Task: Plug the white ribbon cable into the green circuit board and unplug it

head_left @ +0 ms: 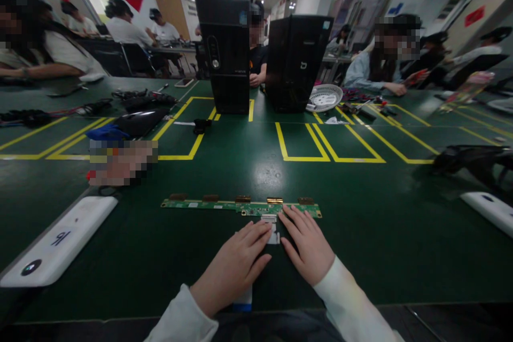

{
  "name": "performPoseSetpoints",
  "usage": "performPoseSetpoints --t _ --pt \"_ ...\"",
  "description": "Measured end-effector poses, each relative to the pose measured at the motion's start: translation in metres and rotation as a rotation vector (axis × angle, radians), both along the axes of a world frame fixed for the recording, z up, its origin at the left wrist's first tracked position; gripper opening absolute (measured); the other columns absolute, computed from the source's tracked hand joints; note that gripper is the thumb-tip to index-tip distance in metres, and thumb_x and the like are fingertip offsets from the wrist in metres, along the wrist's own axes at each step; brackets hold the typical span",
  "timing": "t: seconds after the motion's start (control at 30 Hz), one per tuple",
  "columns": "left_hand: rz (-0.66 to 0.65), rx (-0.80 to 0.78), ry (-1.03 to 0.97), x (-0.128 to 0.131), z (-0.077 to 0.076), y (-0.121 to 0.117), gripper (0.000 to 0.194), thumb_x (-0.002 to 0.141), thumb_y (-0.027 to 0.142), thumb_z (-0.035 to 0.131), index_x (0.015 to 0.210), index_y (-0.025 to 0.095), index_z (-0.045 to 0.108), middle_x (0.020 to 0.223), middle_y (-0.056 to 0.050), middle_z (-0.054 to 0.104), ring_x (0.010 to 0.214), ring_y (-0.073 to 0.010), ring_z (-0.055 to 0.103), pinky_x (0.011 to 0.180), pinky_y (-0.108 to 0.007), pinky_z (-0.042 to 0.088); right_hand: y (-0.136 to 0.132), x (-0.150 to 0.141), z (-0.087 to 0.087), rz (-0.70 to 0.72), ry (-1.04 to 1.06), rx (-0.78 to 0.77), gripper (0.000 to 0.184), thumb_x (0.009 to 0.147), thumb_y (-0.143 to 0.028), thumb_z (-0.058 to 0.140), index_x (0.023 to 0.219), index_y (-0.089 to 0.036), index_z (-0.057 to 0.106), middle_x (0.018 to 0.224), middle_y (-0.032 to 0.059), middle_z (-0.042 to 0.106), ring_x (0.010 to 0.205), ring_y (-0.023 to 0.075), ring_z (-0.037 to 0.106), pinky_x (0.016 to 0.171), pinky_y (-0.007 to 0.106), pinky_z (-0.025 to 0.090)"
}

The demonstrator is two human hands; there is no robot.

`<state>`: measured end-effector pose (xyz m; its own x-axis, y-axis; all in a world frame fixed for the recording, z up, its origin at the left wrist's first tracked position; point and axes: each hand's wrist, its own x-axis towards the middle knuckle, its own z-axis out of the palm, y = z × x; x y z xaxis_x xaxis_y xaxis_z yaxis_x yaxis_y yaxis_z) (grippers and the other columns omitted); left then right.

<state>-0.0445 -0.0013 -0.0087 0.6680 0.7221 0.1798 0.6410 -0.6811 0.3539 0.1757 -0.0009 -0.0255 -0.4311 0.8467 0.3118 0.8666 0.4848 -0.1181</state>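
Note:
A long, narrow green circuit board point(218, 205) lies across the dark green table in front of me, with several brownish flex tabs along its far edge. From a connector near its middle, a white flat ribbon cable point(274, 236) runs toward me under my left hand. Its blue end point(242, 307) shows near the table's front edge. My left hand point(234, 262) lies over the cable, fingers extended and thumb apart, fingertips just short of the connector. Spread fingers of my right hand point(306, 243) rest at the near edge of the board, right of the connector.
Two black computer towers point(230, 53) point(298, 61) stand at the back, a white basket point(325, 97) beside them. White devices lie left point(60, 240) and right point(491, 211). Cables and a dark pouch point(140, 122) are at the back left. People sit across the table.

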Motion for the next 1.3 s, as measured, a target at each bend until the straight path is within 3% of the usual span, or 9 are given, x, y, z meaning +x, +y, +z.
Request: performPoseSetpoints --t 0.63,1.3 --pt "-0.026 0.068 0.029 0.0039 0.0005 -0.0020 0.044 0.096 0.028 0.039 0.140 0.020 0.041 0.144 -0.006 0.049 0.135 -0.0188 0.040 0.112 -0.040 0.038 -0.0004 -0.0004 -0.0010 -0.005 0.005 -0.004 0.048 0.093 -0.026 0.043 0.138 -0.014 0.047 0.146 0.0115 0.043 0.137 0.0252 0.034 0.110 0.051 0.035" --pt "0.048 0.077 0.038 0.0070 0.0027 -0.0030 0.042 0.096 0.028 0.040 0.137 0.020 0.044 0.141 -0.006 0.052 0.133 -0.0192 0.044 0.110 -0.041 0.040 0.0001 -0.0012 0.0014 -0.014 0.011 -0.030 0.047 0.092 -0.027 0.043 0.137 -0.015 0.049 0.146 0.0109 0.043 0.136 0.0252 0.035 0.110 0.050 0.035"
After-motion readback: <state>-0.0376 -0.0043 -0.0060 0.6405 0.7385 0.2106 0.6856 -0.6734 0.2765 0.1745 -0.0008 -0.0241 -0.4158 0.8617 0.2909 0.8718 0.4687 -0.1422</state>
